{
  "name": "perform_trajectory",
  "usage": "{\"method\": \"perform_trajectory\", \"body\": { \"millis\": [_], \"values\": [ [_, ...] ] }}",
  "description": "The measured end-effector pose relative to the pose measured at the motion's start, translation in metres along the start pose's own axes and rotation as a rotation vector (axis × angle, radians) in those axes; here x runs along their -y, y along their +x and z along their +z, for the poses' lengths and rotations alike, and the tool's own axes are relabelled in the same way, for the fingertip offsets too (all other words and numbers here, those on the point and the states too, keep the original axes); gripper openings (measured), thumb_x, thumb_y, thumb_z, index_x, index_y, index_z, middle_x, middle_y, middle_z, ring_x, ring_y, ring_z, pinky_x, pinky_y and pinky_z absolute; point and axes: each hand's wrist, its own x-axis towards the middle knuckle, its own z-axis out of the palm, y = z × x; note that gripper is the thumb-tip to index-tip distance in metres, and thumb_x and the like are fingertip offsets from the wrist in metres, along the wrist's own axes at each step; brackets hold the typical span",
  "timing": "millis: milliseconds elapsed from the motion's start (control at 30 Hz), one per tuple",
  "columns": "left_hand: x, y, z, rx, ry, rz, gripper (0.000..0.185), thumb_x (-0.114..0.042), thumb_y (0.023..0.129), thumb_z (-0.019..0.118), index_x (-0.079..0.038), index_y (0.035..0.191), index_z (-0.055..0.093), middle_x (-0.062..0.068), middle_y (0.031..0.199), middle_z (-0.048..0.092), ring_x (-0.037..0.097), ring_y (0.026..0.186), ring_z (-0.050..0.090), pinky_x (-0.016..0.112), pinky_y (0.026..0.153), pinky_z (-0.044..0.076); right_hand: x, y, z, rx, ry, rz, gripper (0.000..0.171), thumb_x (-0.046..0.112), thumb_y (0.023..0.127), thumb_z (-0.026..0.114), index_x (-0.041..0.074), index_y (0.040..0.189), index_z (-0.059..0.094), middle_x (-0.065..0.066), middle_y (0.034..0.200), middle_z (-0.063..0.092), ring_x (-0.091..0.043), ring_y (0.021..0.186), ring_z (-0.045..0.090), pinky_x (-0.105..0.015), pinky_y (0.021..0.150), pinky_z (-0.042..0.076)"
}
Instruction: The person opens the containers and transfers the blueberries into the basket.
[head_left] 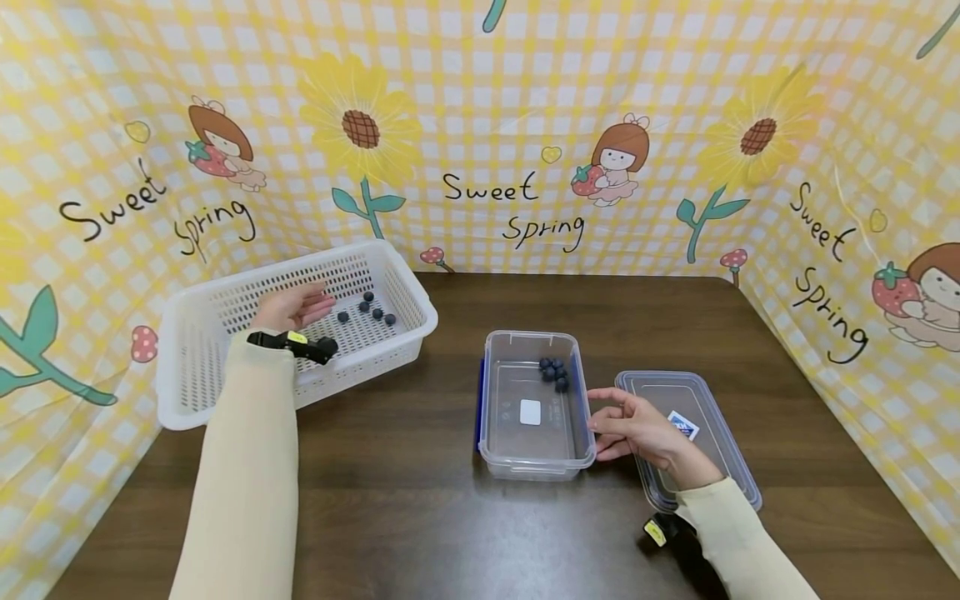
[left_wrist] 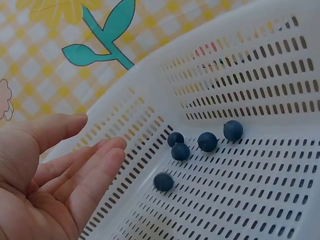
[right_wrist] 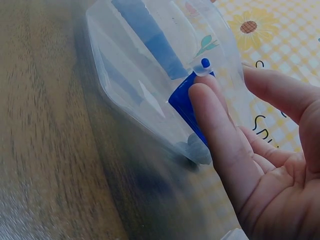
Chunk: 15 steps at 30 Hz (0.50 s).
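Dark wood table (head_left: 420, 517), gingham backdrop. Left hand (head_left: 291, 307) hovers palm-up, fingers loose and empty, inside basket (head_left: 180, 367); five berries (head_left: 367, 310) just beyond fingertips, toward its right end. Right hand (head_left: 633, 427), fingers straight, touches tub (head_left: 495, 433) latch.

Staged tabletop set — cartoon backdrop cloth (head_left: 525, 125) wrapping wooden table (head_left: 420, 517).

Basket (head_left: 187, 367): your white, perforated one.
Blueberries (head_left: 556, 373): dark blue.
Container (head_left: 498, 417): clear, blue clips.
Backdrop (head_left: 525, 125): yellow-checked, sunflowers.
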Motion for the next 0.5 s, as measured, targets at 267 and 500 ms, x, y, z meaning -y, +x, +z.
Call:
{"method": "perform_trajectory", "body": {
  "millis": [267,500],
  "values": [
    [0.0,-0.003,0.016,0.078,0.071,0.012,0.036,-0.005,0.099,0.06,-0.001,0.134,0.051,0.008,0.075,0.07,0.017,0.082,0.073,0.029,0.093,0.054,-0.002,0.0,0.001,-0.003,0.005,0.001,0.055,-0.007,0.095,0.057,-0.008,0.142,0.029,-0.006,0.092,0.068,-0.017,0.07,0.071,-0.034,0.066,0.063],
    [-0.001,-0.02,0.063,0.227,0.185,0.044,0.021,-0.002,0.098,0.061,0.0,0.119,0.061,0.015,0.097,0.071,0.026,0.108,0.067,0.037,0.102,0.049,-0.001,0.0,0.0,0.009,0.008,-0.007,0.055,-0.006,0.095,0.058,-0.008,0.142,0.029,-0.006,0.093,0.069,-0.018,0.071,0.071,-0.034,0.066,0.063]
  ]
}}
